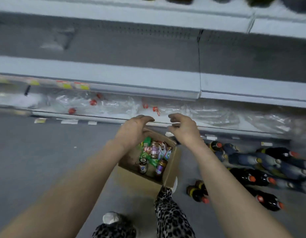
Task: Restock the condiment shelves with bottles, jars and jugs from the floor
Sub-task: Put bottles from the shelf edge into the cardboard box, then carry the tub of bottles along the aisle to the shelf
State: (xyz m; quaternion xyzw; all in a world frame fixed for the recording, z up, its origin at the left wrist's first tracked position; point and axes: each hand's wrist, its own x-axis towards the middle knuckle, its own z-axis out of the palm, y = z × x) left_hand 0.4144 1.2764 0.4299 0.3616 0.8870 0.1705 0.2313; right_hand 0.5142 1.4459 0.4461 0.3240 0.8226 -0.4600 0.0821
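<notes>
Head: hands (133, 133) (182, 129) prob. above box (136, 179) rim.

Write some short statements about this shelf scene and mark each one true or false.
1. The cardboard box on the floor holds jars. True.
2. The right hand grips a jar. False: it holds nothing.
3. Dark bottles lie on the floor to the right of the box. True.
4. The clear bottles on the lowest shelf have blue caps. False: the caps are red.
</notes>
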